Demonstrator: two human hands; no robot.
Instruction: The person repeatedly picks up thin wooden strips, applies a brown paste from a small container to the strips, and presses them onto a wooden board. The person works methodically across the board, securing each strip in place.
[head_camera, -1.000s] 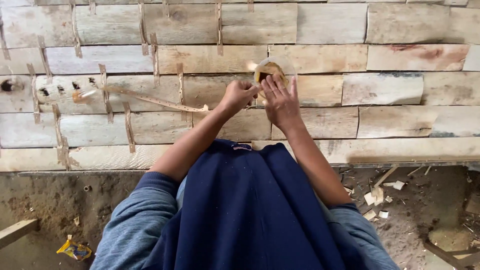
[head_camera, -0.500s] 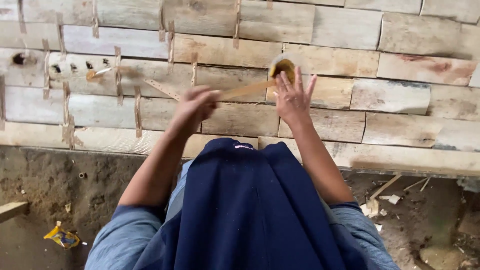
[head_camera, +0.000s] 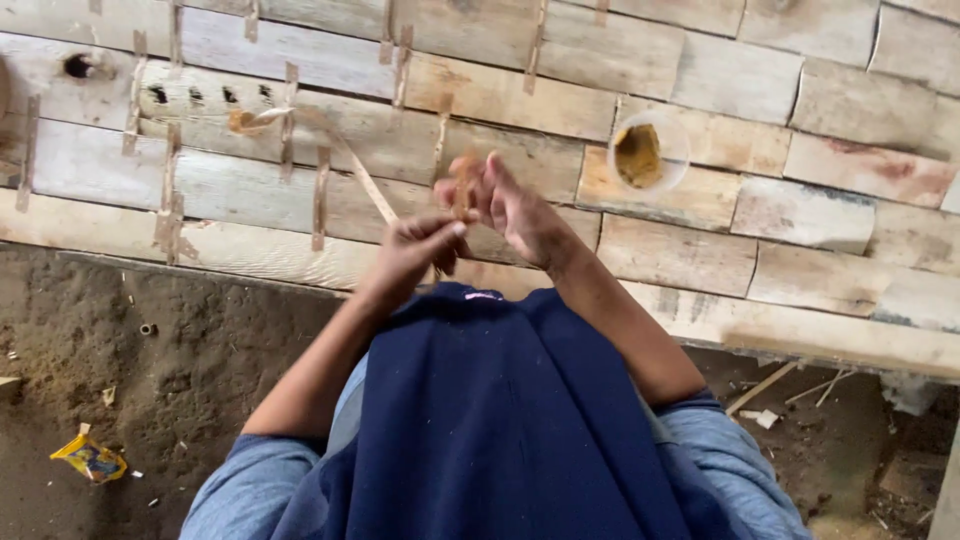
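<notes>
My left hand (head_camera: 415, 250) is closed on the near end of a thin bamboo strip (head_camera: 345, 160) that runs up and left across the slats. Its far end carries a brownish smear. My right hand (head_camera: 510, 205) is raised just beside the left, fingers apart and blurred, with brown paste on the fingertips touching the strip near my left thumb. A clear plastic cup (head_camera: 648, 152) of brown paste stands on the slats to the right of both hands, apart from them. My dark blue top and blue-sleeved arms fill the lower middle of the view.
A platform of flat bamboo slats (head_camera: 820, 200) with short upright splints (head_camera: 320, 195) spans the top. Below it is bare dirt ground (head_camera: 150, 380) with a yellow wrapper (head_camera: 90, 458) at the left and wood scraps (head_camera: 770, 390) at the right.
My right hand has come away from the cup and moved left to meet my left hand on the strip. The view has shifted, so the cup now lies further right.
</notes>
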